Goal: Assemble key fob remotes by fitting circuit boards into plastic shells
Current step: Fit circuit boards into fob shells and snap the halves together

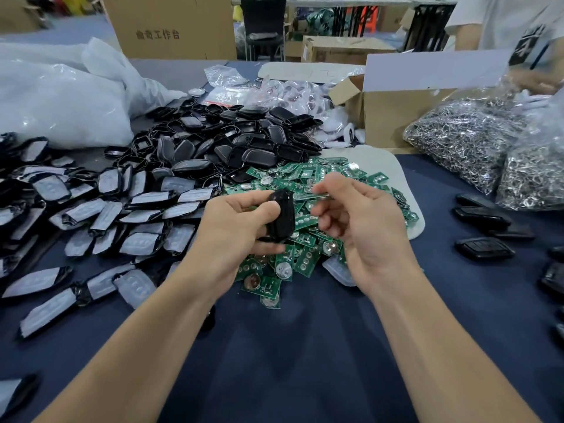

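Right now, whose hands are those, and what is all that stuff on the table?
They belong to a person wearing a camera on the head, so you see what that person sees, looking down. The left hand grips a black shell, the outside of a key remote. The right hand pinches a small thin part, too blurred to name. Below them lies a heap of green circuit boards, the remote's insides. Behind it is a pile of black shells; to the left, shells with pale button pads. On the right are bags of metal rings and a few closed remotes, all on a blue table.
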`<state>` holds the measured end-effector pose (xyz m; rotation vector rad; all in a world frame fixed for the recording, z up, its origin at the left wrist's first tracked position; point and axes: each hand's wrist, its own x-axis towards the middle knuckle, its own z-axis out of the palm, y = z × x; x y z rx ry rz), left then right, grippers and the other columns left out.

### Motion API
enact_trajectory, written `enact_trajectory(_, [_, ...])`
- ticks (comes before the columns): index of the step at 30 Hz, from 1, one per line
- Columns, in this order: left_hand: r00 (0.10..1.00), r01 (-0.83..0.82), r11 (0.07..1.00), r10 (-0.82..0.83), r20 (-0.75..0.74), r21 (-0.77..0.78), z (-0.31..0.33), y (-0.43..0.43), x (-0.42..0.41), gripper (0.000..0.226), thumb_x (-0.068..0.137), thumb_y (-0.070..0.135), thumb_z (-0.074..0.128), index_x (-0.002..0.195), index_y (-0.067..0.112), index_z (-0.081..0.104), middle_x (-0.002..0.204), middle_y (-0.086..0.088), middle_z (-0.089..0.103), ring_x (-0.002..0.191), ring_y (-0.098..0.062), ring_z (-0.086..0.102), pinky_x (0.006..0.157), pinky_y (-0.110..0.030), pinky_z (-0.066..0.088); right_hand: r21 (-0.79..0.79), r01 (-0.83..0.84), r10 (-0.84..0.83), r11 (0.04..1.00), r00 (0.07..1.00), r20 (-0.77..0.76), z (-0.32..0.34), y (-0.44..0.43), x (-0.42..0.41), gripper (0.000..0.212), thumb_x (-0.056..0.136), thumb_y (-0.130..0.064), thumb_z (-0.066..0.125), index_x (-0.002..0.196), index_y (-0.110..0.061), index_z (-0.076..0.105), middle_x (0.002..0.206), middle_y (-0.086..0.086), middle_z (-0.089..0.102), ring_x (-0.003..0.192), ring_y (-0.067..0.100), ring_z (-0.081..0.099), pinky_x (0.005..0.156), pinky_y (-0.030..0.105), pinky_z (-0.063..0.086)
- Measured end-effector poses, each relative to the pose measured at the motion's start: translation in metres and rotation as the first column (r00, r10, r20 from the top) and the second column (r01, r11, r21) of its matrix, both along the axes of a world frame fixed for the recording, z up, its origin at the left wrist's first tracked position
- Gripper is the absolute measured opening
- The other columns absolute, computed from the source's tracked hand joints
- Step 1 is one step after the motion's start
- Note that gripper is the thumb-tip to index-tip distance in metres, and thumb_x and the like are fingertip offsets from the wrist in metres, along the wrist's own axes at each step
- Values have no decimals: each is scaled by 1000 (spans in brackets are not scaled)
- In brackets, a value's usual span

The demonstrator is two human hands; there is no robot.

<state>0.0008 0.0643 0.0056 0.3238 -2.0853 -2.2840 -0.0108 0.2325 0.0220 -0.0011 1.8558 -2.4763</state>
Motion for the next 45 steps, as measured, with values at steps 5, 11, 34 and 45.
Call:
enact_trajectory(5, [998,60,998,-60,24,-20,-2,-8,-3,20,94,1,71,110,9,78,106,-7,80,102,-24,76,72,-26,63,189,74,-53,979,992,-116,-4,1,-1,20,91,-4,69,101,-21,70,63,1,69,56,12,62,50,21,44])
enact_trajectory(11, [985,174,984,-174,6,-47,-1,-13,0,35,90,-13,68,117,7,75,106,-6,80,102,-22,77,76,-23,61,300,202,-129,933,961,-244,-9,2,-3,16,74,-10,85,73,-25,80,61,1,72,49,10,60,50,22,46])
enact_trajectory(34, [987,151,979,-156,-25,-134,6,-3,6,21,94,-7,61,106,11,63,90,-10,80,82,-18,78,68,-31,62,343,151,-111,927,985,-132,-14,-14,4,15,92,-4,62,82,-16,64,68,8,75,51,17,64,49,26,47])
enact_trajectory(45, [927,-332,788,171,-333,-519,1,14,15,12,90,43,63,89,48,73,70,14,73,61,-10,62,57,-39,49,-35,24,-20,999,992,121,-5,-32,17,30,93,0,63,69,-18,64,58,7,63,41,11,45,38,17,32])
